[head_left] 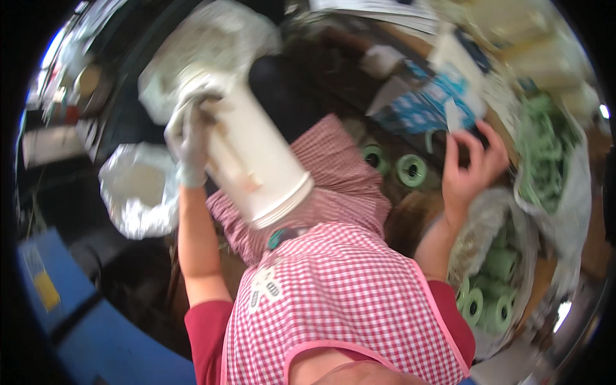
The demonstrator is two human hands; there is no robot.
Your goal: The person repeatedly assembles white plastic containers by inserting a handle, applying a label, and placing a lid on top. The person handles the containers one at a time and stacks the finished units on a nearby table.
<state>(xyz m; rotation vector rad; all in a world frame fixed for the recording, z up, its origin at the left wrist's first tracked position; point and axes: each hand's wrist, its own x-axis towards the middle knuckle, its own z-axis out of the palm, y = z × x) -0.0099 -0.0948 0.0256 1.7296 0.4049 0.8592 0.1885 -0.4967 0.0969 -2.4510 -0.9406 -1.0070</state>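
Note:
My left hand (187, 136), in a whitish glove, grips the side of a long white plastic cylinder (260, 151). The cylinder slants over my lap, its ridged end toward my apron. My bare right hand (475, 165) is raised at the right, thumb and forefinger pinched at a small white slip (453, 117). Just beyond those fingertips lies a blue-and-white printed plastic bag (427, 102). Two pale green ring-shaped parts (411, 171) rest left of my right hand. Motion blurs the cylinder and left hand somewhat.
Clear bags of green parts stand at the right, one with spool-like pieces (499, 263), another with tangled strips (545, 151). A clear plastic bag (215, 42) is beyond the cylinder. At the left are a bag-lined container (142, 186) and blue boxes (96, 321).

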